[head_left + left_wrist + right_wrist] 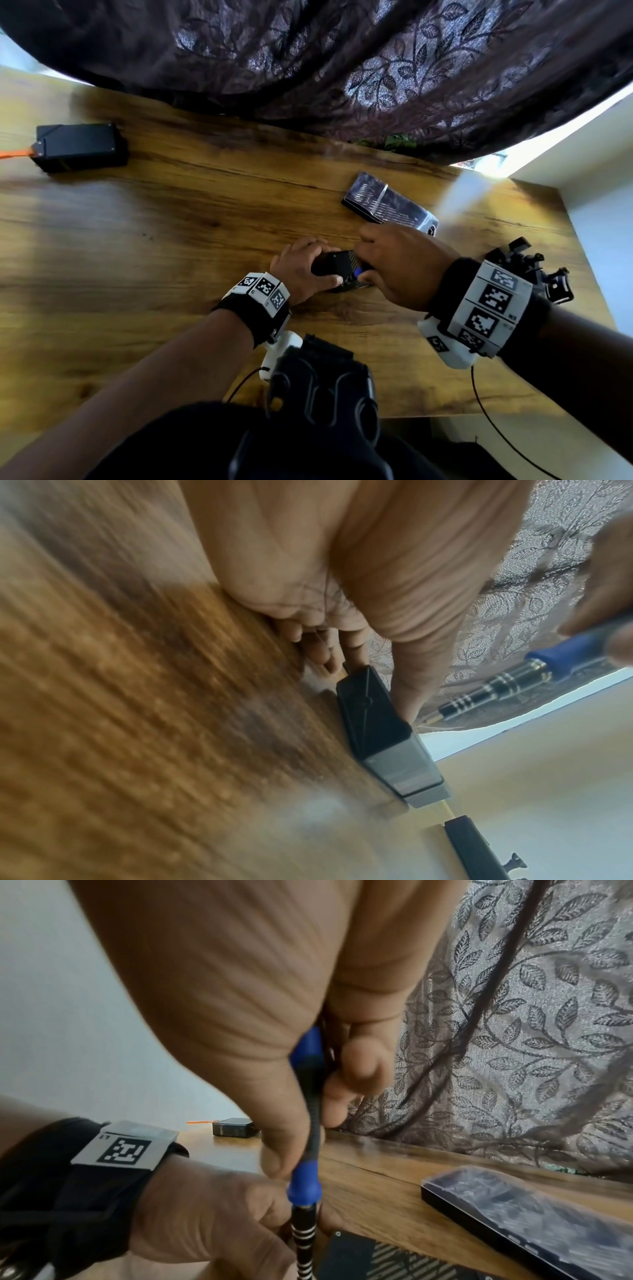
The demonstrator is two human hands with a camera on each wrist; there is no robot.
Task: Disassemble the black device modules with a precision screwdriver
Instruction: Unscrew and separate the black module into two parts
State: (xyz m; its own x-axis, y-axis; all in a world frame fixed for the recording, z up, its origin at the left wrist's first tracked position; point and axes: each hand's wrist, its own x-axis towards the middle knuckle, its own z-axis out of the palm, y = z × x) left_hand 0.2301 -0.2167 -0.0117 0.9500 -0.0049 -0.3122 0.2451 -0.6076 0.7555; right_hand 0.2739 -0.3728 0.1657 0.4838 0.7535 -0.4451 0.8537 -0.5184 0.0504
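- Black device module (337, 270) is lying on the wooden table (171, 240), near its front edge, between both hands.
- Left hand (298, 270) is gripping the module, fingers and thumb curled round its sides.
- Right hand (397, 263) is pinching a blue-handled precision screwdriver (306, 1118), tip pointing down at the module.
- Clear-lidded bit case (388, 204) is sitting just beyond the right hand.
- Second black module (80, 147) is resting well apart, far left.

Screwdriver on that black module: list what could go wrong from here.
1. The right hand pinches the screwdriver high on its handle; the tip could slip off and scratch the module.
2. The left hand has its thumb beside the tip, so a slip may jab it.
3. A freed screw could roll across the bare table.
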